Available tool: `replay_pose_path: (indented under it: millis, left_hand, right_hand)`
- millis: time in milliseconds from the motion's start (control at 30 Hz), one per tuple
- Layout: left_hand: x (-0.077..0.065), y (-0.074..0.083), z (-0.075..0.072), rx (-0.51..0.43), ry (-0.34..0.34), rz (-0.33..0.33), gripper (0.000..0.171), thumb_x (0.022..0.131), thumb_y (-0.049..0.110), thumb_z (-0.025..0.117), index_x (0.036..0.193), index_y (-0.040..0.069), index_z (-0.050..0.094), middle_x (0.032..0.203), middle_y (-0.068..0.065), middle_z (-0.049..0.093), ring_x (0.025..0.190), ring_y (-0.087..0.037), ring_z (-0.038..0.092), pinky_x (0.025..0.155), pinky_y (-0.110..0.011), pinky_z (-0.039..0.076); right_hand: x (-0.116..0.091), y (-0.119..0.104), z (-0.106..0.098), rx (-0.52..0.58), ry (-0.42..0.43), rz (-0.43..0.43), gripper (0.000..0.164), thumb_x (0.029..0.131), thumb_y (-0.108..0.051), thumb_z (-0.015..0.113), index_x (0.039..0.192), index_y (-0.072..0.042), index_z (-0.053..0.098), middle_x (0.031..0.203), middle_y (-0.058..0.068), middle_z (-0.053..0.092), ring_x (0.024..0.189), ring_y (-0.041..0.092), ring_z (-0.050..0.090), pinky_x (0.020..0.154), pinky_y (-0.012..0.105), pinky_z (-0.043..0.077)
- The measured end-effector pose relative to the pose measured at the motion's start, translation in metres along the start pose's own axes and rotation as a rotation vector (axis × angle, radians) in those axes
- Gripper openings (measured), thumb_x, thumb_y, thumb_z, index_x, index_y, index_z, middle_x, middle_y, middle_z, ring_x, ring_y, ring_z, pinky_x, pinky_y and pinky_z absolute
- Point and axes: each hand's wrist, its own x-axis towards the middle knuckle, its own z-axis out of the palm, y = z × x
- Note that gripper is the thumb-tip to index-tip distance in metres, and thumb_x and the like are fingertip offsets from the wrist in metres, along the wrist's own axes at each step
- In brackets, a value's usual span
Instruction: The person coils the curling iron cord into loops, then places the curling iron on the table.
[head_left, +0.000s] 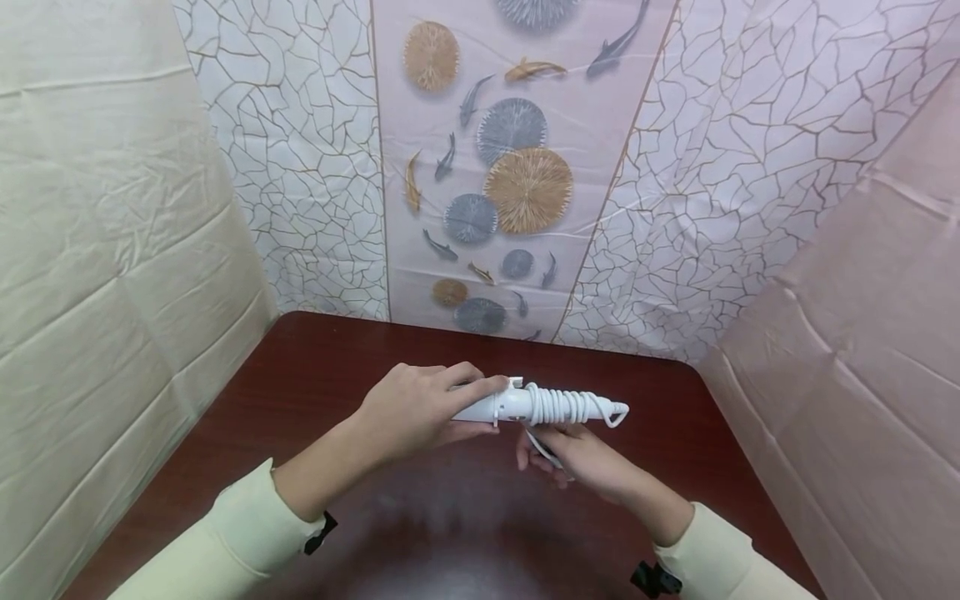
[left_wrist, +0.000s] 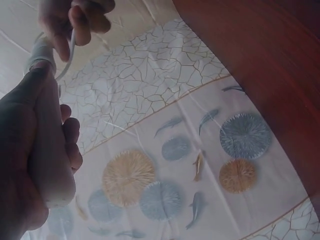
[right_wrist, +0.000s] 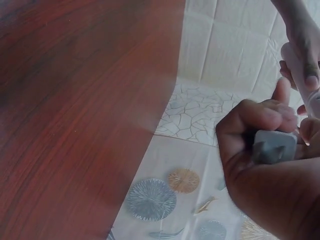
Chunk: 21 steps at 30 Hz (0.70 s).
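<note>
My left hand grips a white hair styling iron by its thick, smooth body, thumb along the top. The iron lies nearly level above the table, pointing to the right. A white cord is wound in several tight coils round its right part, and a small loop sticks out at the far end. Just below the coils, my right hand holds the loose end of the cord. In the right wrist view the grey plug sits within its curled fingers. The left wrist view shows the iron's rounded end beyond the palm.
Beneath the hands is a dark red-brown wooden table. Behind it hangs a patterned cloth with fish and round shapes. Pale cloth walls close off both sides.
</note>
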Motion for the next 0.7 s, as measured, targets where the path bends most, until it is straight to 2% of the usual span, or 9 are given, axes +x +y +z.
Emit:
replay_pose_path:
  millis: [67, 133, 233, 333, 467, 533, 600, 700]
  left_hand:
    - [0.000, -0.001, 0.000, -0.022, -0.009, -0.021, 0.066, 0.091, 0.056, 0.088, 0.147, 0.028, 0.068, 0.113, 0.010, 0.078, 0.072, -0.009, 0.074, 0.053, -0.026, 0.052]
    - [0.000, -0.001, 0.001, -0.040, -0.012, -0.025, 0.065, 0.090, 0.055, 0.089, 0.146, 0.029, 0.069, 0.110, 0.010, 0.078, 0.069, -0.009, 0.072, 0.052, -0.025, 0.050]
    - [-0.002, -0.002, 0.002, -0.066, -0.007, -0.026, 0.058, 0.089, 0.052, 0.091, 0.140, 0.031, 0.073, 0.107, 0.011, 0.078, 0.063, -0.006, 0.066, 0.050, -0.023, 0.047]
    - [-0.003, -0.003, 0.003, -0.082, -0.002, -0.020, 0.052, 0.090, 0.050, 0.091, 0.137, 0.033, 0.075, 0.106, 0.012, 0.077, 0.060, -0.004, 0.060, 0.049, -0.021, 0.043]
    - [-0.002, -0.002, 0.003, -0.078, 0.008, -0.007, 0.050, 0.093, 0.052, 0.088, 0.138, 0.035, 0.074, 0.107, 0.012, 0.075, 0.060, -0.004, 0.059, 0.049, -0.022, 0.043]
    - [-0.001, -0.001, 0.002, -0.068, 0.015, 0.004, 0.050, 0.093, 0.054, 0.087, 0.138, 0.036, 0.073, 0.107, 0.013, 0.074, 0.060, -0.004, 0.059, 0.049, -0.023, 0.044]
    - [-0.001, 0.000, 0.002, -0.058, 0.019, 0.014, 0.050, 0.094, 0.055, 0.085, 0.139, 0.037, 0.072, 0.106, 0.012, 0.074, 0.060, -0.004, 0.059, 0.048, -0.023, 0.045]
    - [-0.001, 0.002, 0.001, -0.035, 0.019, 0.018, 0.050, 0.095, 0.056, 0.084, 0.140, 0.037, 0.071, 0.106, 0.012, 0.074, 0.060, -0.005, 0.060, 0.048, -0.024, 0.045]
  right_hand:
    - [0.001, 0.000, 0.002, -0.032, 0.004, 0.014, 0.063, 0.120, -0.047, 0.038, 0.100, 0.003, 0.072, 0.074, 0.001, 0.055, 0.056, 0.010, 0.049, 0.051, 0.026, 0.044]
    - [0.001, 0.000, 0.006, -0.114, 0.024, -0.014, 0.060, 0.121, -0.041, 0.036, 0.097, -0.001, 0.073, 0.072, 0.000, 0.054, 0.055, 0.009, 0.048, 0.050, 0.026, 0.043]
    - [0.001, -0.003, 0.015, -0.343, 0.092, -0.107, 0.054, 0.122, -0.036, 0.036, 0.090, -0.012, 0.073, 0.072, -0.004, 0.059, 0.060, 0.006, 0.050, 0.057, 0.027, 0.046]
    - [0.000, -0.008, 0.022, -0.603, 0.215, -0.226, 0.040, 0.120, -0.032, 0.045, 0.091, -0.023, 0.072, 0.077, -0.009, 0.065, 0.069, 0.001, 0.055, 0.069, 0.028, 0.050]
    - [0.002, -0.009, 0.026, -0.831, 0.420, -0.301, 0.019, 0.112, -0.021, 0.062, 0.094, -0.021, 0.071, 0.077, -0.011, 0.063, 0.071, 0.001, 0.054, 0.069, 0.031, 0.051]
    - [0.002, -0.006, 0.026, -0.889, 0.520, -0.311, 0.014, 0.104, -0.014, 0.069, 0.091, -0.017, 0.070, 0.074, -0.010, 0.057, 0.070, 0.004, 0.052, 0.066, 0.032, 0.050]
    - [0.003, -0.002, 0.028, -0.909, 0.595, -0.319, 0.016, 0.099, -0.011, 0.074, 0.085, -0.016, 0.066, 0.070, -0.009, 0.053, 0.069, 0.007, 0.050, 0.064, 0.033, 0.048]
    - [0.004, 0.003, 0.031, -0.878, 0.654, -0.344, 0.017, 0.097, -0.010, 0.075, 0.084, -0.015, 0.065, 0.068, -0.009, 0.048, 0.067, 0.008, 0.047, 0.063, 0.031, 0.044]
